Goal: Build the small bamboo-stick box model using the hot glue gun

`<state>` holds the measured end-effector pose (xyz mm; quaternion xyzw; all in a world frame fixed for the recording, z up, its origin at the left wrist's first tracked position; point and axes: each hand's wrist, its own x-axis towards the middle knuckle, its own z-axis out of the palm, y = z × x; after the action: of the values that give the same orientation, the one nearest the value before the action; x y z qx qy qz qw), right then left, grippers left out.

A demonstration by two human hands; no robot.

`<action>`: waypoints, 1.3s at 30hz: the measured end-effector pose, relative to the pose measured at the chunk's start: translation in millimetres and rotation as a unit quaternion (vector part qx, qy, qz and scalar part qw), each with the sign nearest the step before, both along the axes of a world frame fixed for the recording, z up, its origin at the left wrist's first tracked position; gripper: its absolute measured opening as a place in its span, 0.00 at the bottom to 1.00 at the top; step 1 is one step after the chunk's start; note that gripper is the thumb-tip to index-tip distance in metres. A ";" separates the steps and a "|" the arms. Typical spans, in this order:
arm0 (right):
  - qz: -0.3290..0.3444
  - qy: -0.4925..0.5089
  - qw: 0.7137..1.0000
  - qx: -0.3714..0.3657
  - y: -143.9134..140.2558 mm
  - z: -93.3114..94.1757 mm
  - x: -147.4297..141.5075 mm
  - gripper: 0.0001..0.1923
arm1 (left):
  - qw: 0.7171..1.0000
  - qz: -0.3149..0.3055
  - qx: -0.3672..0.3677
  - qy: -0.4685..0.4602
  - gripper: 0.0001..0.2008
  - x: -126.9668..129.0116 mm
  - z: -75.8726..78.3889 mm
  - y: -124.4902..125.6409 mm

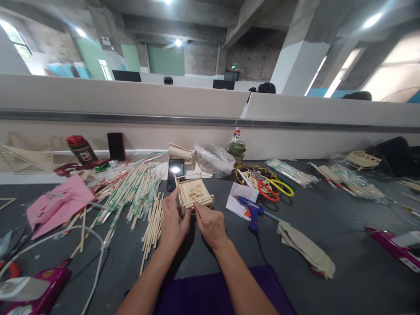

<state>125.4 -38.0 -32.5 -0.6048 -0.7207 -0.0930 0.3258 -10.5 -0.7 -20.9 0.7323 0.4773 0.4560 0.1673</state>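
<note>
A small model built from pale wooden sticks (196,191), with a slatted top, low railings and small stick pieces on it, is between my hands above the dark table. My left hand (173,218) grips its left side and front corner, the thumb at the front edge. My right hand (211,223) is closed in a pinch at the front rail; whether a tiny piece is between its fingertips is hidden. Just behind the model lies a black phone (176,173). To the left is a pile of loose wooden sticks (153,227).
A blue glue gun (252,212) lies on the right beside a paper sheet (234,197), a glove (306,249) and scissors (267,190) over a basket. Wrapped sticks (139,188) and a pink glue gun (54,208) are leftward. A low partition (131,96) stands behind.
</note>
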 end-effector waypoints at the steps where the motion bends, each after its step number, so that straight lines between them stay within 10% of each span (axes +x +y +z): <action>1: 0.001 0.000 1.000 0.001 -0.1 0.2 0.4 0.14 | 1.000 -0.008 -0.006 -0.002 0.33 0.0 0.6 0.5; 39: 0.025 0.154 0.987 -0.021 -7.0 7.9 -1.5 0.13 | 1.000 -0.025 -0.013 0.010 0.30 -0.4 4.4 0.5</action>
<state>123.8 -45.0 -24.6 -0.6003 -0.6784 0.0247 0.4228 -10.9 -0.3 -16.5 0.7460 0.4666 0.4384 0.1833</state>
